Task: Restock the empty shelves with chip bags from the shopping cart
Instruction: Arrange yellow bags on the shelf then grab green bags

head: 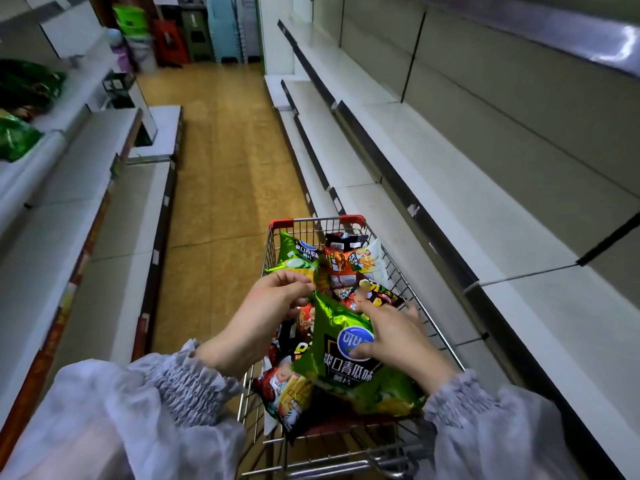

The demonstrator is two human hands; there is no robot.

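A wire shopping cart (398, 268) with red corner guards stands in the aisle in front of me, full of chip bags. My left hand (266, 306) pinches the lower edge of a green chip bag (294, 258) at the cart's far left. My right hand (394, 336) is spread on top of a larger green chip bag (349, 375) near the cart's front, thumb on its blue logo. Red and orange chip bags (346, 265) lie behind and beneath them. Empty white shelves (450, 216) run along the right.
More white shelves (86, 188) line the left side, with several green bags (17, 136) on an upper tier at far left. A tan tiled aisle floor (221, 174) runs ahead. Coloured bins and crates (173, 36) stand at the aisle's far end.
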